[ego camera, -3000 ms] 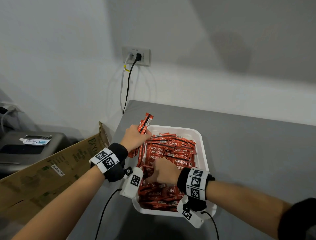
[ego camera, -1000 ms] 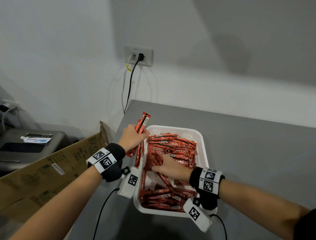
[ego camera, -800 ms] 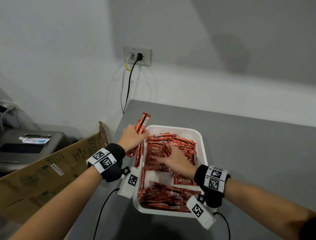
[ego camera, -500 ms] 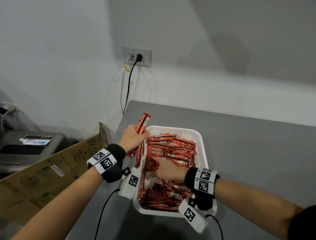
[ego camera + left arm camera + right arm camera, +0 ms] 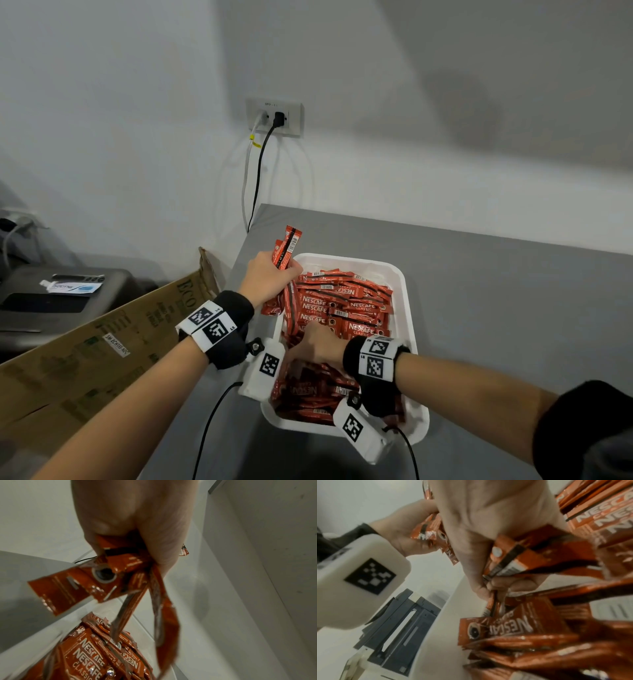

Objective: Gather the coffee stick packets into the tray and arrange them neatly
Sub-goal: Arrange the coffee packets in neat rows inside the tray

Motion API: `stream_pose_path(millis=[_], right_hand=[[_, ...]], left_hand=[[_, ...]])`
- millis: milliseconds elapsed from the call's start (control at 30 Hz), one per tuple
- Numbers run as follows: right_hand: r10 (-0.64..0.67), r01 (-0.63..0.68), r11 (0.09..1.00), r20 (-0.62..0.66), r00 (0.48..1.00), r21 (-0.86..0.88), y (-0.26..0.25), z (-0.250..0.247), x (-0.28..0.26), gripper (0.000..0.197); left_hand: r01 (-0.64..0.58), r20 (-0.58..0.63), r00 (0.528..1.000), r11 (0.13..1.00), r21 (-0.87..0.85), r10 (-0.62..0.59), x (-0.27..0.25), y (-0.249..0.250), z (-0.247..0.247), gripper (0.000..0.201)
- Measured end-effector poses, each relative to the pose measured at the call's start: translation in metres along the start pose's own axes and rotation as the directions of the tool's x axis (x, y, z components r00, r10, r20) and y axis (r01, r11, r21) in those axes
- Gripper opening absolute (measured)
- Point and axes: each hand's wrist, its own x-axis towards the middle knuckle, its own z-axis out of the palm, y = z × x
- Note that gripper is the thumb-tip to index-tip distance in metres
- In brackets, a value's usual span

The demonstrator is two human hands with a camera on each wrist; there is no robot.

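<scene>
Nescafe stick packets (image 5: pixel 346 308), way too many to count, are heaped in one white tray (image 5: pixel 407 308) by the grey tabletop's (image 5: pixel 496 308) left edge. Left hand (image 5: pixel 265 279) grips a small bunch (image 5: pixel 286 253) upright over the tray's far-left corner, at least three. Right hand (image 5: pixel 317 346) is down in the pile, thumb and fingers pinching a packet (image 5: pixel 493 605).

Tray (image 5: pixel 407 308) on the worktop (image 5: pixel 513 308) near its left edge, packets (image 5: pixel 342 308) inside; cardboard box (image 5: pixel 102 349) left of the worktop; wall socket (image 5: pixel 275 116) behind.
</scene>
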Motion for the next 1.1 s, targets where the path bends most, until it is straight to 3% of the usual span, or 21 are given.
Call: stream_pose_path(millis=[100, 200, 267, 333, 467, 533, 600, 667, 700, 867, 1000, 1100], right_hand=[[-0.045, 0.046, 0.995, -0.013, 0.999, 0.092, -0.004, -0.007, -0.011, 0.038], [-0.142, 0.142, 0.958, -0.019, 0.99, 0.249, -0.004, -0.021, -0.028, 0.022], [-0.194, 0.233, 0.913, -0.146, 0.97, 0.335, 0.002, -0.033, -0.035, 0.011], [-0.188, 0.294, 0.859, -0.276, 0.942, 0.419, 0.011, -0.045, -0.037, 0.015], [-0.112, 0.371, 0.722, -0.43, 0.896, 0.584, 0.018, -0.071, -0.043, 0.031], [-0.117, 0.336, 0.606, -0.336, 0.934, 0.721, 0.014, -0.082, -0.046, 0.029], [-0.188, 0.199, 0.56, -0.11, 0.976, 0.804, 0.009, -0.088, -0.053, 0.037], [-0.268, 0.147, 0.604, 0.026, 0.963, 0.783, 0.007, -0.089, -0.058, 0.043], [-0.295, 0.179, 0.629, 0.02, 0.955, 0.756, 0.006, -0.089, -0.059, 0.04], [-0.26, 0.373, 0.738, -0.273, 0.926, 0.563, 0.011, -0.087, -0.054, 0.021], [-0.32, 0.454, 0.814, -0.373, 0.871, 0.363, 0.013, -0.088, -0.057, 0.016], [-0.348, 0.465, 0.843, -0.387, 0.854, 0.269, 0.016, -0.097, -0.058, 0.012]], left_hand=[[-0.019, -0.026, 0.999, 1.0, 0.007, 0.02, -0.001, 0.001, -0.002, 0.018], [-0.041, -0.077, 0.996, 0.999, -0.032, 0.038, -0.002, 0.0, -0.007, 0.023], [-0.076, -0.172, 0.983, 0.994, -0.079, 0.061, -0.003, -0.003, -0.011, 0.028], [-0.096, -0.215, 0.974, 0.985, -0.145, 0.063, -0.004, -0.004, -0.014, 0.024], [-0.092, -0.044, 0.995, 0.966, -0.243, 0.084, -0.009, 0.006, -0.009, 0.016], [-0.11, -0.004, 0.994, 0.955, -0.276, 0.113, -0.012, 0.011, -0.004, 0.015], [-0.133, -0.001, 0.99, 0.942, -0.308, 0.14, -0.015, 0.016, 0.0, 0.016], [-0.156, -0.013, 0.987, 0.93, -0.332, 0.161, -0.018, 0.02, 0.003, 0.016], [-0.167, -0.022, 0.985, 0.925, -0.341, 0.17, -0.019, 0.022, 0.004, 0.016], [-0.147, -0.039, 0.989, 0.933, -0.33, 0.142, -0.016, 0.016, 0.0, 0.008], [-0.033, 0.098, 0.993, 0.935, -0.353, 0.072, -0.013, 0.006, -0.006, 0.013], [-0.036, 0.217, 0.972, 0.973, -0.226, 0.087, -0.013, 0.002, -0.013, 0.014]])
